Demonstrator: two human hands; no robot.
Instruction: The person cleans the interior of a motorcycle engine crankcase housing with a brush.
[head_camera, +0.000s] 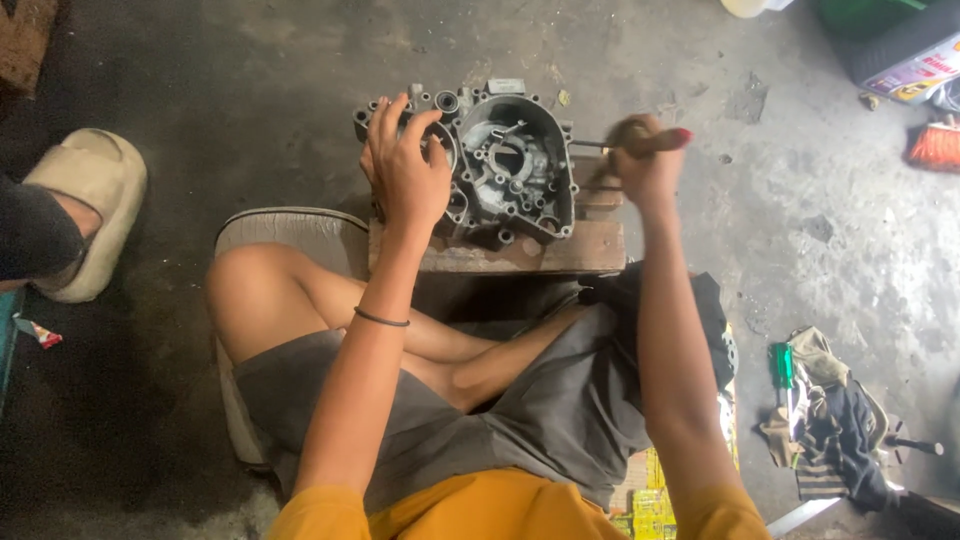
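Concrete floor (250, 80) below; my left hand (405, 170) spreads on the engine casing (515, 165), right hand (645, 165) grips a screwdriver (655, 142)

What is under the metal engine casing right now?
The engine casing rests on a wooden block on the concrete floor. The left hand covers its left side, so what lies beneath there is hidden. The right hand grips a tool handle.

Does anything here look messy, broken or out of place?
Nothing looks broken. The metal engine casing sits on a wooden block on the bare floor, not on a bench. A green-handled screwdriver lies loose beside crumpled rags. The floor is stained.
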